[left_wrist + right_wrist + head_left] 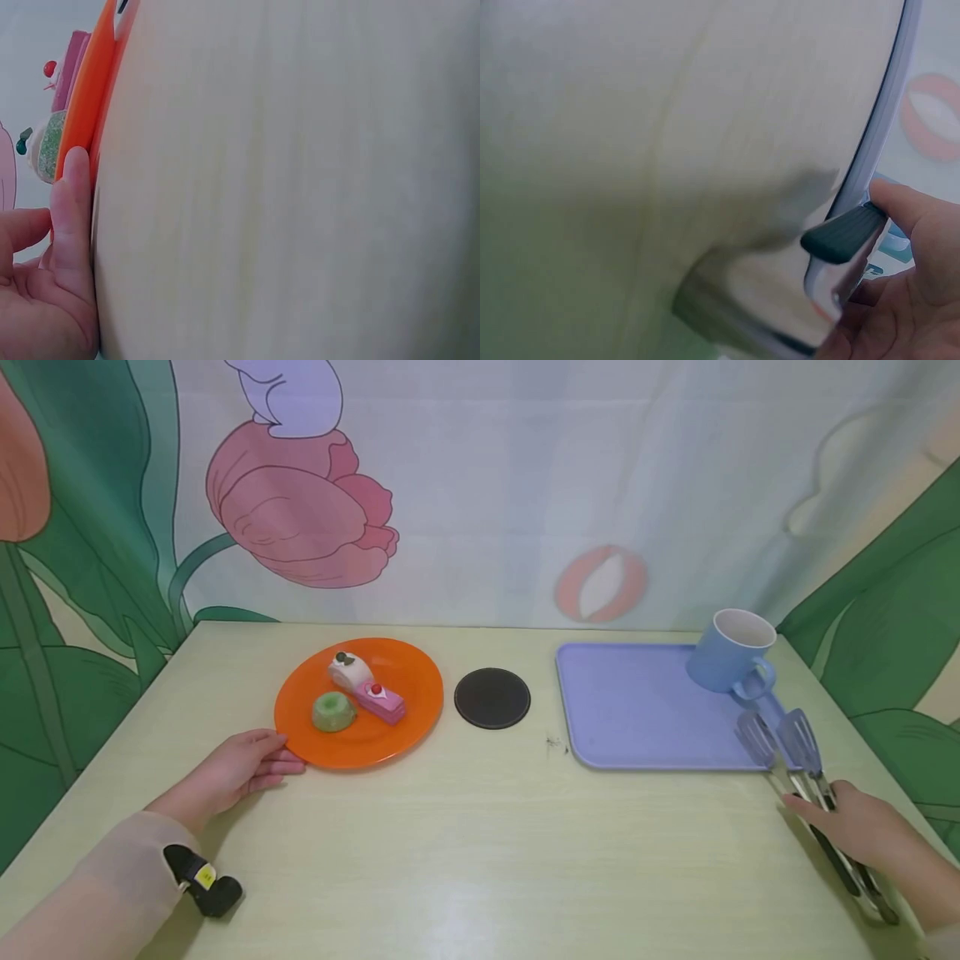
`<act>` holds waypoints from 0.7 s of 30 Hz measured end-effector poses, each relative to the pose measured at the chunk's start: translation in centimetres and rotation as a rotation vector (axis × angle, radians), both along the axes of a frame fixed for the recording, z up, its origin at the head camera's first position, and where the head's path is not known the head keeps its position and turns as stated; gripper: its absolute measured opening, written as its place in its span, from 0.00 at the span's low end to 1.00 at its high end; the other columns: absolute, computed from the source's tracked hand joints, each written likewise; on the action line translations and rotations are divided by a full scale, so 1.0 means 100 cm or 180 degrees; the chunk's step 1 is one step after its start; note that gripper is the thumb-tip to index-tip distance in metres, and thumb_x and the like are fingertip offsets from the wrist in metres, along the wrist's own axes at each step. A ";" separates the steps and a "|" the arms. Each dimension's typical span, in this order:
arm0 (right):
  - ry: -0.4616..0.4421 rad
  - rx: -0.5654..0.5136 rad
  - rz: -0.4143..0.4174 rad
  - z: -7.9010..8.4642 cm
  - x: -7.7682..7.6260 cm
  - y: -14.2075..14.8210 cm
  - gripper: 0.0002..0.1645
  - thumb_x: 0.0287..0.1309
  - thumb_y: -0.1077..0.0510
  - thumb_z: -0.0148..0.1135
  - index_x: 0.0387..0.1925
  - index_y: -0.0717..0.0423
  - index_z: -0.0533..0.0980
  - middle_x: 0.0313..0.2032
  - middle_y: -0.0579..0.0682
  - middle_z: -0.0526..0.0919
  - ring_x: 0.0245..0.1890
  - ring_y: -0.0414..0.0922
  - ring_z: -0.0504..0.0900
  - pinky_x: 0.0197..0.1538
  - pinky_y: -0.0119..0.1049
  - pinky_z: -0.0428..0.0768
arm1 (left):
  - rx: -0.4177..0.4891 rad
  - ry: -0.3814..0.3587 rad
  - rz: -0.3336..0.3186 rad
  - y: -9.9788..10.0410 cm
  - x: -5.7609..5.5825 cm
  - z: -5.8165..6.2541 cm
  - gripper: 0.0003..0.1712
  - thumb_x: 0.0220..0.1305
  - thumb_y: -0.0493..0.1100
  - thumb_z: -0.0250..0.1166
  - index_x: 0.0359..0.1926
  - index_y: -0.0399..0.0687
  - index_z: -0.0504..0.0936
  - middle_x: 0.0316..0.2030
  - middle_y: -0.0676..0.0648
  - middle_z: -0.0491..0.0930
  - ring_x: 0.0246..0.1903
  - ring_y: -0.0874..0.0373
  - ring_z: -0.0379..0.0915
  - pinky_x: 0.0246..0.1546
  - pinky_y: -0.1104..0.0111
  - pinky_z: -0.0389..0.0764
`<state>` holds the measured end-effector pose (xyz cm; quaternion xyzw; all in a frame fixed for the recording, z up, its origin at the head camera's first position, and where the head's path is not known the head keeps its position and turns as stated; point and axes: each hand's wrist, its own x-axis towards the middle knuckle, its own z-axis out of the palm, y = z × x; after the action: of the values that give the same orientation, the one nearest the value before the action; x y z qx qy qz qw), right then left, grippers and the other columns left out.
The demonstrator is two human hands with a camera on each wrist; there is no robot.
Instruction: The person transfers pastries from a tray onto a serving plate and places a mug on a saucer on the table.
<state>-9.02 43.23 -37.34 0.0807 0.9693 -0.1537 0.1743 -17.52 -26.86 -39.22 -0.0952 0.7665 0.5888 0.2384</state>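
Note:
On the left, an orange plate [397, 735] holds a green molded sweet [333, 712], a pink cake slice [380, 702] with a red berry, and a white cake piece [349, 671]. My left hand [243, 768] pinches the plate's near-left rim, thumb above and fingers at the edge underneath. At the right, my right hand [862, 822] grips food tongs [810, 777] with slotted heads and black-and-steel handles. Their heads overlap the near right corner of a lavender tray [637, 718] in the head view. Up close, the right wrist view shows the dark handle grip [844, 234] beside the thumb.
A light blue mug [722, 656] stands at the tray's far right corner. Between plate and tray lies a round black coaster [492, 698]. A printed curtain [480, 493] hangs along the table's back edge. Small dark marks [557, 744] show left of the tray.

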 end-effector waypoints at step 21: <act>-0.0067 0.0027 0.0064 0.002 0.002 -0.002 0.55 0.64 0.32 0.38 0.48 0.90 0.52 0.40 0.83 0.68 0.32 0.62 0.78 0.28 0.47 0.76 | 0.0116 -0.0014 -0.0018 0.002 0.005 0.006 0.33 0.74 0.49 0.41 0.68 0.30 0.47 0.40 0.48 0.81 0.41 0.59 0.80 0.42 0.70 0.79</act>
<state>-8.82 43.05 -37.12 0.0733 0.9688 -0.1469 0.1857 -17.06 -26.67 -38.66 -0.0899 0.7553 0.6017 0.2435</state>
